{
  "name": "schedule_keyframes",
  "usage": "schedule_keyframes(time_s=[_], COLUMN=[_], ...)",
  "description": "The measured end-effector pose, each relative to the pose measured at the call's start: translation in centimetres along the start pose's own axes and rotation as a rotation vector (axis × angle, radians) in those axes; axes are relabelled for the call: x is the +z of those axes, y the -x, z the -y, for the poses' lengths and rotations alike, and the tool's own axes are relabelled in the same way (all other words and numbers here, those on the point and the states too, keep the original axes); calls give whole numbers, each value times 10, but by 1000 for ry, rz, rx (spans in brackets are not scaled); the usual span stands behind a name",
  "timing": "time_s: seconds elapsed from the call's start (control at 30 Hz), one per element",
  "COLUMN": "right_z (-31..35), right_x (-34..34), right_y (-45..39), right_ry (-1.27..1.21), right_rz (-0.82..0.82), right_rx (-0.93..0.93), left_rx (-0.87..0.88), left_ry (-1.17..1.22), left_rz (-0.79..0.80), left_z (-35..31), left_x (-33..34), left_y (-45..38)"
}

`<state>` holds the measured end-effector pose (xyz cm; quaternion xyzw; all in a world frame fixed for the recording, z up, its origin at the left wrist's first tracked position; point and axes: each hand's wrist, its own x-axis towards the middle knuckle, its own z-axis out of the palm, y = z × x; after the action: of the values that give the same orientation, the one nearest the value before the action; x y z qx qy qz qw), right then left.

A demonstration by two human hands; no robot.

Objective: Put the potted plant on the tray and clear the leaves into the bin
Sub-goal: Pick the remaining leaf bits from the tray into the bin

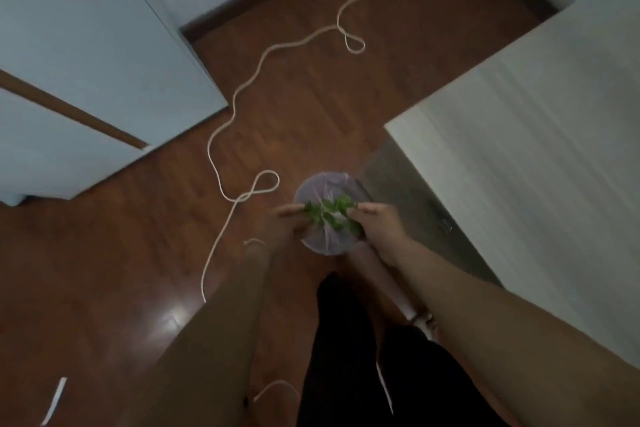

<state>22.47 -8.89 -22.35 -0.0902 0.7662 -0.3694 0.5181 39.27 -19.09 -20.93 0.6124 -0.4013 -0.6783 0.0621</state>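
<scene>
A small round bin lined with a pale purple bag stands on the wooden floor below me. Right above its opening both my hands hold a bunch of green leaves. My left hand grips the bunch from the left and my right hand grips it from the right. The potted plant and the tray are not in view.
A long white cord snakes over the floor to the left of the bin. A pale table top fills the right side. Light blue cabinet doors stand at the left. My dark trouser legs are below the bin.
</scene>
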Motion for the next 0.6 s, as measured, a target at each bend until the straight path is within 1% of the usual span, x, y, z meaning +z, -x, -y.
schedule_keyframes(time_s=[0.07, 0.17, 0.23, 0.33, 0.4, 0.47, 0.53, 0.6], right_z=[-21, -49, -72, -100, -115, -131, -137, -134], right_x=[13, 28, 33, 39, 41, 43, 43, 42], right_y=[-31, -75, -105, -145, -165, -180, -188, -192], right_ry=[90, 124, 166, 212, 245, 302, 343, 354], right_rz=[-38, -67, -63, -90, -111, -132, -129, -117], right_rx=[33, 82, 91, 124, 140, 116, 106, 89], left_rx=[-25, -85, -84, -72, -83, -95, -83, -41], left_ry=[-114, -131, -160, -135, -176, -226, -293, -372], left_rz=[48, 51, 75, 67, 77, 79, 93, 140], left_z=[21, 50, 60, 89, 108, 120, 123, 119], left_x=[4, 12, 19, 21, 23, 24, 26, 31], left_y=[-31, -78, -100, -139, -164, -183, -193, -195])
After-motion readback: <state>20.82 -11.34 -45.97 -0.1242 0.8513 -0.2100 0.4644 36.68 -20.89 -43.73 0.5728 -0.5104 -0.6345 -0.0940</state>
